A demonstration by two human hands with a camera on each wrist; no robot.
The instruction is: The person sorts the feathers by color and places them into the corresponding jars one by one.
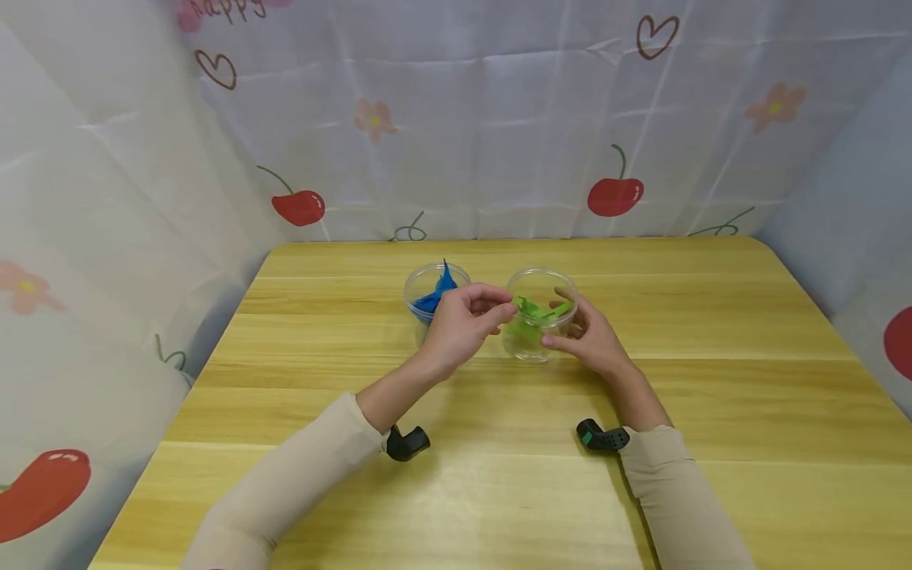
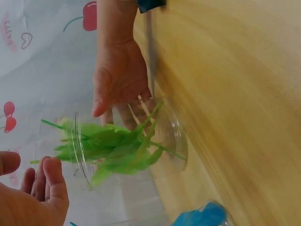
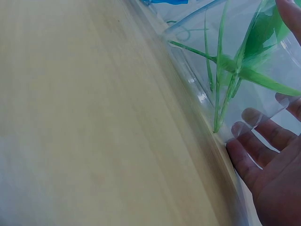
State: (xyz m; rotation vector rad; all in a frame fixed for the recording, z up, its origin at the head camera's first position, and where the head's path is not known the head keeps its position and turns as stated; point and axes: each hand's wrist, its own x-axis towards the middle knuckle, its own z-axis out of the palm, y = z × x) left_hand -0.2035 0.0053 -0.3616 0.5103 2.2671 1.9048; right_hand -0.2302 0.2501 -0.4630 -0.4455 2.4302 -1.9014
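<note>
A clear plastic cup [image 1: 530, 348] with green, leaf-like pieces [image 2: 122, 146] in it stands on the table. My right hand [image 1: 594, 336] holds this cup from the right, the thumb at the near side and the fingers round the back. At the cup's rim, on its left, is my left hand [image 1: 466, 324], thumb and fingers bent a little. A gap shows between that thumb and the fingertips [image 2: 54, 169] in the left wrist view, where a thin green stem tip pokes out. Behind the left hand, a second clear cup [image 1: 416, 311] contains blue, pointed pieces [image 1: 445, 281].
The wooden table [image 1: 499, 499] ends at the back against a white curtain [image 1: 484, 142] printed with cherries, hearts and flowers. Black devices [image 1: 602, 437] are worn at both wrists. More curtain hangs along the left and right sides.
</note>
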